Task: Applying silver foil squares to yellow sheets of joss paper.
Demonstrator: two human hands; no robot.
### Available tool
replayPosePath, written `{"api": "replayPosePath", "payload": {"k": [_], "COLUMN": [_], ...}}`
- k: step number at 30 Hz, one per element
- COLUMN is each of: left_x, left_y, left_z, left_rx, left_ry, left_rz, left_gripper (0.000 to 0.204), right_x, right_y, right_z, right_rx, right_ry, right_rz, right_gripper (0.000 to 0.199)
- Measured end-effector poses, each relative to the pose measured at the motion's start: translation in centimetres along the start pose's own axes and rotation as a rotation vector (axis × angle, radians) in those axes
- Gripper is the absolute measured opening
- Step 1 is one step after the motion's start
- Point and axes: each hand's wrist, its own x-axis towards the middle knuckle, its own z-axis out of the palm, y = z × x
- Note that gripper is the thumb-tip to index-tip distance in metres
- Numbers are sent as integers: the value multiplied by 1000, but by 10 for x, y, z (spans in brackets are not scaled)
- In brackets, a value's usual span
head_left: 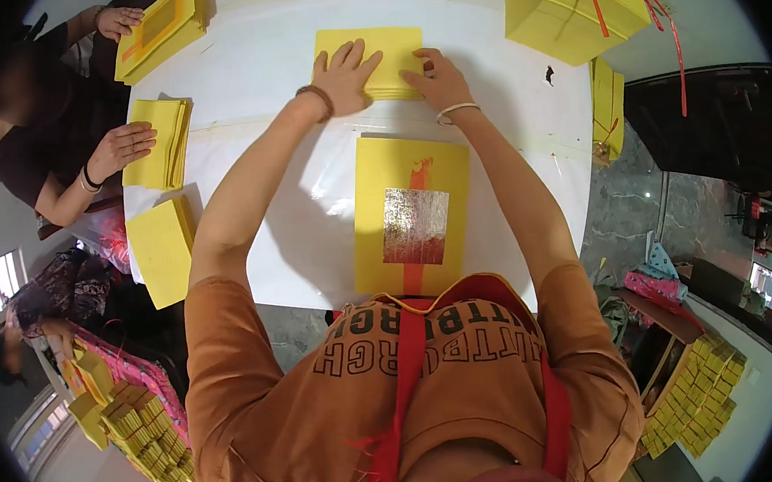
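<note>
A stack of yellow paper lies on the white table in front of me. My left hand rests flat on its left part, fingers spread, with a dark bracelet at the wrist. At the stack's right edge, my right hand has its fingers curled and its thumb and forefinger gripping the paper's side. Closer to my body lies another pile of yellow paper. Its top sheet carries a silvery foil square over a red-orange stripe.
At left, another person's hands rest on yellow paper stacks; one more stack sits at the table's left edge. A large yellow bundle with red ties occupies the far right corner. Piled yellow bundles stand behind, at right.
</note>
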Motion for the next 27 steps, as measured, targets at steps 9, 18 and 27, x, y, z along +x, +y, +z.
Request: {"api": "replayPosePath", "payload": {"k": [9,18,27], "left_x": [-11,-6,-11], "left_y": [-20,-19,-5], "left_z": [15,-21,-37], "left_rx": [-637,-1620,-1634], "left_ry": [87,-52,313], "left_rz": [-960,-994,-378], "left_gripper": [73,60,106], "right_x": [0,-1,10], "right_y": [-1,-4,13], "right_z": [9,-10,-23], "right_rx": [-272,184,443], "right_ry": [-8,-194,-190], "right_rz": [-40,158,-207], "right_gripper": [50,76,91]}}
